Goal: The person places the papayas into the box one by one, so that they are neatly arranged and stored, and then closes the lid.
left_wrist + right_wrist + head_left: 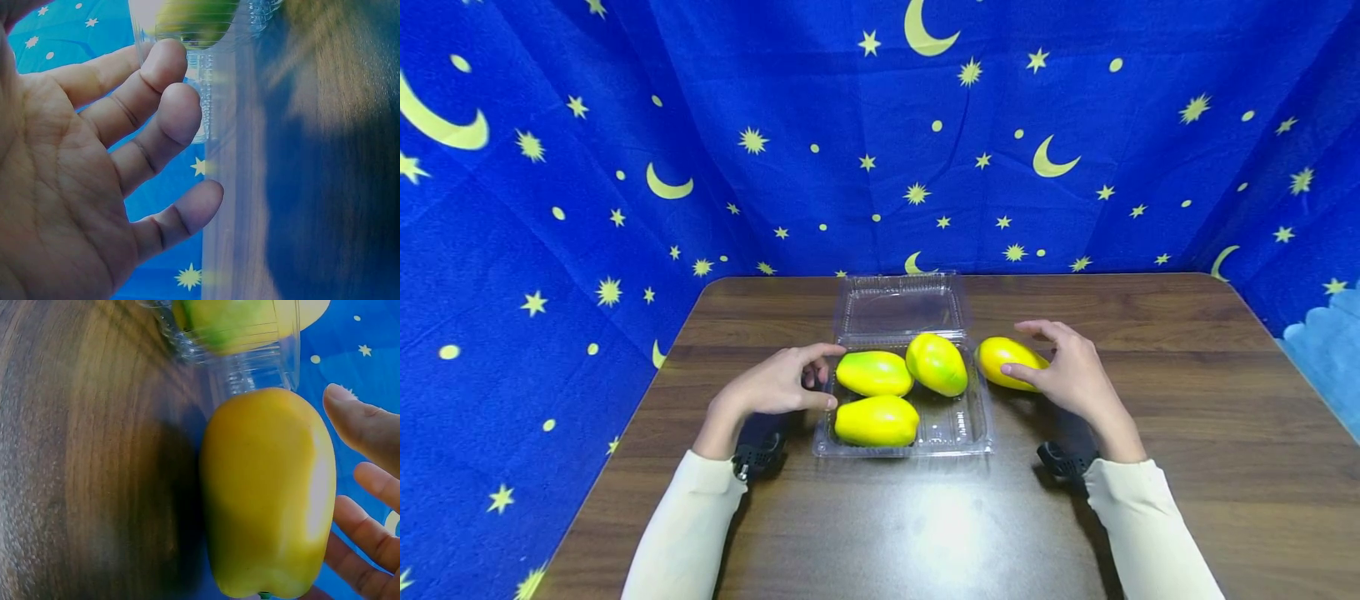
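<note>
A clear plastic clamshell box lies with its lid folded back. Three yellow-green papayas are in its tray: one papaya at back left, another papaya in front of it, and a third papaya tilted at back right. My left hand is at the tray's left side, fingers and thumb spread, holding nothing. Just right of the box, a fourth, yellower papaya lies on the table. My right hand reaches over it with parted fingers; whether they touch it is unclear.
The brown wooden table has rounded far corners. A blue cloth with yellow moons and stars hangs behind it and along its sides. Black wrist devices sit beneath both wrists. A light blue item shows at the far right.
</note>
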`<state>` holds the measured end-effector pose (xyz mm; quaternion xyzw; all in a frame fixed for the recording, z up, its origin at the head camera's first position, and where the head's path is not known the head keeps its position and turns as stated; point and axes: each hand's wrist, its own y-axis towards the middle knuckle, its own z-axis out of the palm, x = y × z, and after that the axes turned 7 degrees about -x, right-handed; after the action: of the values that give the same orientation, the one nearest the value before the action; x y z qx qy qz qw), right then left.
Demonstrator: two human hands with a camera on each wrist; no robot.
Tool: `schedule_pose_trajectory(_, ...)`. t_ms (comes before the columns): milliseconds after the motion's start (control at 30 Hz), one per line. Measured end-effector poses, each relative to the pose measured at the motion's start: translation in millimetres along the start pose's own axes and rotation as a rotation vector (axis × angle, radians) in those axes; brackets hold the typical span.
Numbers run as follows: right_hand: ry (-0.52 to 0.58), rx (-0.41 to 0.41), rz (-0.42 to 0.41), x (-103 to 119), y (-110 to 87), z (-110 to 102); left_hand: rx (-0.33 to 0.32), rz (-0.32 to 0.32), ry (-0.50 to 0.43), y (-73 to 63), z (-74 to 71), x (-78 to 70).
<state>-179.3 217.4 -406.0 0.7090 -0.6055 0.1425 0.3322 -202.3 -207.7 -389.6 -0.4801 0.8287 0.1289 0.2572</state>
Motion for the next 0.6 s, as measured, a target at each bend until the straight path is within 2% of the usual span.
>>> schedule_pose_trajectory(233,0.010,0.046,0.037,-3.0,-0.9,1.0,0.005,-0.006,0.003,0.2,0.8,0.5)
schedule_pose_trajectory(600,0.002,0.056,0.007,-5.3,-0.5,7.2,0.005,-0.003,0.009,1.0,1.7,1.7)
